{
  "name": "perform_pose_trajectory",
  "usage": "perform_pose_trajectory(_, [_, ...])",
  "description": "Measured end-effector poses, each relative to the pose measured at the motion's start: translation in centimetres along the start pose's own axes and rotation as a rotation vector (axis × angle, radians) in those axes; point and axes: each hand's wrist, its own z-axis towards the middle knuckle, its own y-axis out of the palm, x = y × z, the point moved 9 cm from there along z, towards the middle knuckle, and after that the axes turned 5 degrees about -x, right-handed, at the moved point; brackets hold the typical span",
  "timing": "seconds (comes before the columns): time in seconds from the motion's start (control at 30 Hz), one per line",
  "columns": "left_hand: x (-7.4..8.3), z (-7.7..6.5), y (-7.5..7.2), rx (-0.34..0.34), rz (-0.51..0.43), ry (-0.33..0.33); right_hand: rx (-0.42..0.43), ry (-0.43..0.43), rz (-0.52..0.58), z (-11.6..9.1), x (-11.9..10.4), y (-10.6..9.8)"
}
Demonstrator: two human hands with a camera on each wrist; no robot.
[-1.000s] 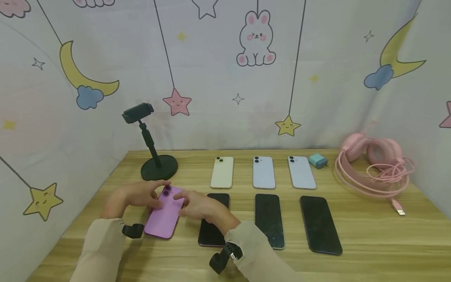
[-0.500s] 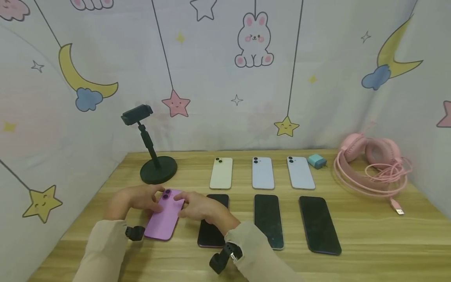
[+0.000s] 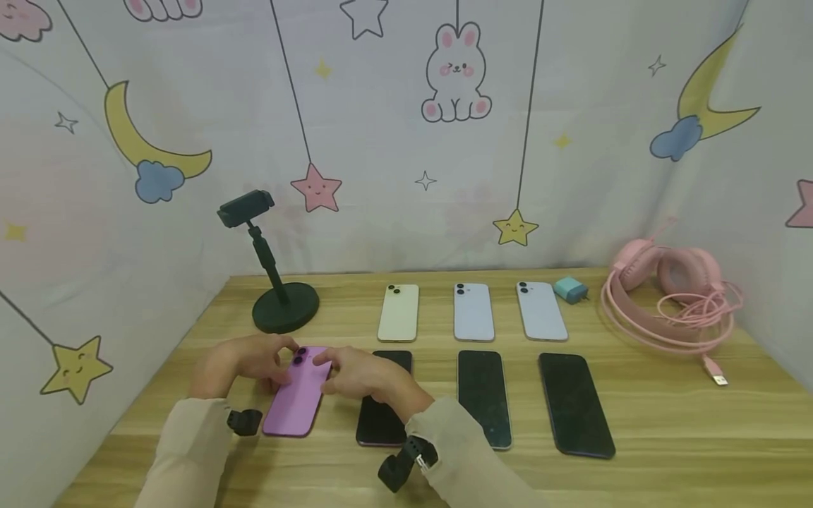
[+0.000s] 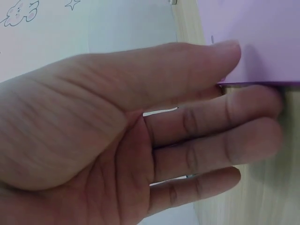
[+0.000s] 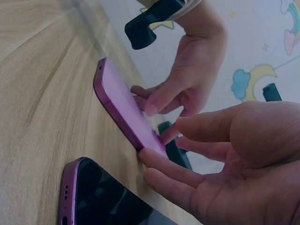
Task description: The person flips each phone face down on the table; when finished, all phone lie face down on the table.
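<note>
A pinkish-purple smartphone (image 3: 298, 391) lies back up on the left of the table, its two camera lenses at the far end. My left hand (image 3: 257, 358) holds its left side, the thumb (image 4: 225, 56) over the back and the fingers along the edge. From the other side my right hand (image 3: 358, 374) reaches in. Two nearly straight fingertips (image 5: 150, 157) touch the phone's right edge near the camera end; the thumb (image 5: 187, 127) stands apart above. Under the right wrist lies a dark-screened phone (image 3: 375, 423), partly hidden.
Two more dark-screened phones (image 3: 485, 395) (image 3: 574, 402) lie to the right. Behind stand out a cream phone (image 3: 399, 314) and two pale ones (image 3: 473, 314) (image 3: 542, 312). A black stand (image 3: 284, 307), blue charger (image 3: 571, 289) and pink headphones (image 3: 673, 275) line the back.
The purple phone and my left hand have shifted slightly toward me. My right hand stays nearly in place, and the whole head view has tilted a little.
</note>
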Motion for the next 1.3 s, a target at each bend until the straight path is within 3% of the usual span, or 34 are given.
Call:
perform_pose_trajectory(0.5, [0.7, -0.7, -0.6, 0.012, 0.013, 0.032, -0.046, -0.028, 0.022, -0.2, 0.1, -0.6])
perform_pose_trajectory(0.67, [1.5, -0.9, -0.4, 0.01, -0.06, 0.113, -0.048, -0.05, 0.022, -0.6, 0.6, -1.3])
perform_pose_trajectory(1.0, [2.8, 0.2, -0.1, -0.012, -0.082, 0.146, -0.047, -0.189, 0.088, -1.8, 1.5, -2.9])
perform_pose_trajectory(1.3, [4.3, 1.2, 0.5, -0.035, -0.134, 0.224, -0.051, -0.163, 0.097, -3.4, 2.8, -4.5])
